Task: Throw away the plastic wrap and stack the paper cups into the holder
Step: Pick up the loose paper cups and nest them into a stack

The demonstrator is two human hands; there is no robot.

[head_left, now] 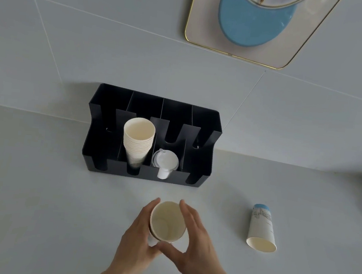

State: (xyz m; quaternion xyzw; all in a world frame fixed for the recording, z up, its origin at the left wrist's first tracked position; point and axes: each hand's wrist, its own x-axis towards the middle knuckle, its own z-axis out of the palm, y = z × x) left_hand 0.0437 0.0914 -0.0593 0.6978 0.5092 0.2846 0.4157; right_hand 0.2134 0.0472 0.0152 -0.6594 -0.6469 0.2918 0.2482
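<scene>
Pale grey tabletop (38,189) fills the lower half of the frame and meets a light tiled wall (96,40) behind it. At the upper right of the frame, a gold-rimmed mirror (198,34) hangs on that wall, showing a blue rounded shape. Against the wall at centre frame sits the black holder (99,149), divided into slotted compartments. A tall stack of paper cups (138,139) stands in its second front compartment from the left, and the compartment just right of that holds white lids (165,160). At lower centre, both hands cup a short stack of paper cups (167,220), mouth upward, well apart from the holder: the left hand (138,236) wraps its left side and the right hand (194,237) its right side, fingers curved and thumbs nearly meeting at the near edge. At right of centre, a single printed paper cup (262,228) lies on its side on the tabletop, its mouth toward the bottom of the frame.
</scene>
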